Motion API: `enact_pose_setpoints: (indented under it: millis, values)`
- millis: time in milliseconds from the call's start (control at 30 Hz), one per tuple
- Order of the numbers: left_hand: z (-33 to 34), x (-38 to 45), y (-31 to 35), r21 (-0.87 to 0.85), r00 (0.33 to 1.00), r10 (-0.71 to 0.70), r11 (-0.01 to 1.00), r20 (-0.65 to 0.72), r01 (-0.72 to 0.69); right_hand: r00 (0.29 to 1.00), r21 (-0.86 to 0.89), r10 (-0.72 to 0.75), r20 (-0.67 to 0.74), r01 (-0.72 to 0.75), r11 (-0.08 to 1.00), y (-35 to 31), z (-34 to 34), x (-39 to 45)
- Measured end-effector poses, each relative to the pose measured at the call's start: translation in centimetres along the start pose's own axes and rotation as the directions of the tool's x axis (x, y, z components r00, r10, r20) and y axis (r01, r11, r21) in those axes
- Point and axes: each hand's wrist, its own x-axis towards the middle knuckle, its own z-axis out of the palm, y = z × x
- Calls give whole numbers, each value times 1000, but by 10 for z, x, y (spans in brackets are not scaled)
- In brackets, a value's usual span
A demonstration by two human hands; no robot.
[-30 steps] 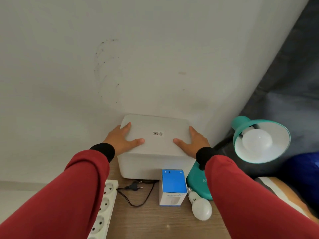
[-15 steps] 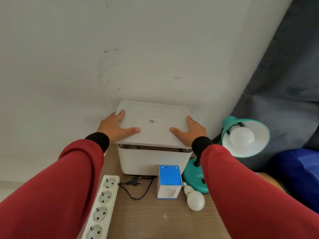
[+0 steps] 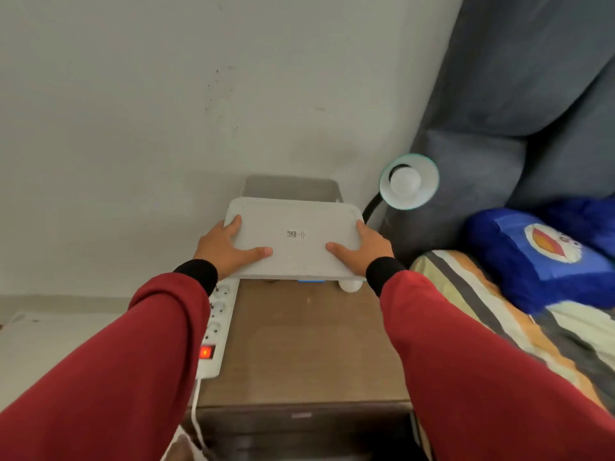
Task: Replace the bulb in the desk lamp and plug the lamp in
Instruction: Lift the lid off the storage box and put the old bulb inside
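Note:
I hold a flat white lid (image 3: 293,237) in the air, my left hand (image 3: 226,249) on its left end and my right hand (image 3: 364,252) on its right end. Behind it the open white box (image 3: 289,186) stands against the wall. The teal desk lamp (image 3: 409,181) with a white bulb in its shade rises at the right of the box. Under the lid's near edge peek a loose white bulb (image 3: 349,285) and the blue top of a small bulb carton (image 3: 311,280). The lamp's plug is hidden.
A white power strip (image 3: 218,324) with a lit red switch lies along the left edge of the brown bedside table (image 3: 306,344). To the right are a striped bed cover (image 3: 499,314), a blue cushion (image 3: 539,251) and a grey padded headboard (image 3: 519,94).
The lid has come off the box and moved up and toward me in both hands. The view has pulled back, so more of the table and the bed shows.

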Motion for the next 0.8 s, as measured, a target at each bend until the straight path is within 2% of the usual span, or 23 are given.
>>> enact_pose_setpoints:
  millis: [333,600,800]
  values:
    - [76,-98,-52,59,989,-97,994,109,91,988,-25,91,124,-88,996,65,57,-104]
    - [115,-107,-68,112,976,-120,989,179,101,965,-36,176,197,-172,984,104,90,-115]
    - [140,-101,-84,150,963,-166,979,211,136,961,-70,178,214,-167,983,121,108,-105]
